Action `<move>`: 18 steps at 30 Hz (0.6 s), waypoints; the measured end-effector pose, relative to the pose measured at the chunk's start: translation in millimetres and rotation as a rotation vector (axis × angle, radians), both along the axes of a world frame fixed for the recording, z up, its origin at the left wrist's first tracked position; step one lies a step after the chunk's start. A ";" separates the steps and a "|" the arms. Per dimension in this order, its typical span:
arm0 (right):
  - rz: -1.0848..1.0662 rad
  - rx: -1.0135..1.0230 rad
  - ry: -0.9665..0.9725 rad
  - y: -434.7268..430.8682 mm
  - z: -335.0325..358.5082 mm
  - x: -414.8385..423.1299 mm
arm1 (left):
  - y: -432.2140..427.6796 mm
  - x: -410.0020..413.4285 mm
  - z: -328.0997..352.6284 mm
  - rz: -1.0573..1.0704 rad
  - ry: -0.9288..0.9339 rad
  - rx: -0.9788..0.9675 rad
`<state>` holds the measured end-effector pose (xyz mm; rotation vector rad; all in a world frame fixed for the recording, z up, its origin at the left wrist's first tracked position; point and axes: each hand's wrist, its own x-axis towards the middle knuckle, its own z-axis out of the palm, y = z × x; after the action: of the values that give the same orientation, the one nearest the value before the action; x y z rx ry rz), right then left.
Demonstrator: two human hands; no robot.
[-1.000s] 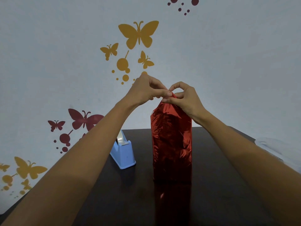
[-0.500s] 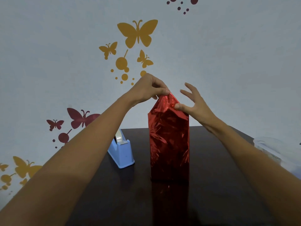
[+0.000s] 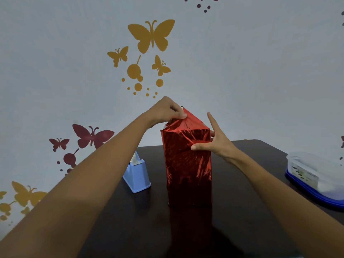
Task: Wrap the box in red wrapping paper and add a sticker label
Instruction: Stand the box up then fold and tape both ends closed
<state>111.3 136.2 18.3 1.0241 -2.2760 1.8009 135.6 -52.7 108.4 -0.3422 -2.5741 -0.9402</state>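
No legible text; plastic container (image 3: 310, 165) print blurred.

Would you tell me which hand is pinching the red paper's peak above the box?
The left hand: its thumb and fingers pinch the paper peak, whereas the right hand is spread open, thumb pressing the front of the wrapped box.

The wrapped box (image 3: 188, 168) stood upright mid-table. Bare dark tabletop (image 3: 234, 220) lay open in front and to its right. A blue tape dispenser (image 3: 136, 175) stood near its left face, narrowing that side. A clear plastic container (image 3: 314, 175) occupied the right edge, well apart. Both forearms crossed the near approaches. The left hand (image 3: 165, 112) pinched the red wrapping paper (image 3: 189, 121) at its peak, and the right hand (image 3: 214, 142) was spread against the right face.
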 end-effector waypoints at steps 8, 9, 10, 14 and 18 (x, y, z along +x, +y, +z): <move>0.007 -0.032 0.035 -1.9 -3.8 -4.9 | 5.8 -6.2 -9.5 0.038 0.012 -0.101; 0.004 -0.034 0.037 -1.9 -4.1 -4.9 | 5.9 -7.1 -10.9 0.038 0.021 -0.108; 0.000 -0.037 0.039 -2.1 -4.6 -5.3 | 5.9 -7.7 -12.4 0.039 0.028 -0.109; -0.006 -0.035 0.027 -2.3 -5.8 -6.9 | 6.1 -7.2 -14.4 0.042 0.053 -0.107; 0.004 -0.034 -0.014 -2.2 -6.9 -9.5 | 4.6 -4.5 -13.1 0.028 0.028 -0.050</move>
<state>101.8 134.0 11.4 1.0139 -2.2442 1.8478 131.1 -48.1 95.3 -0.3293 -2.5739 -0.8560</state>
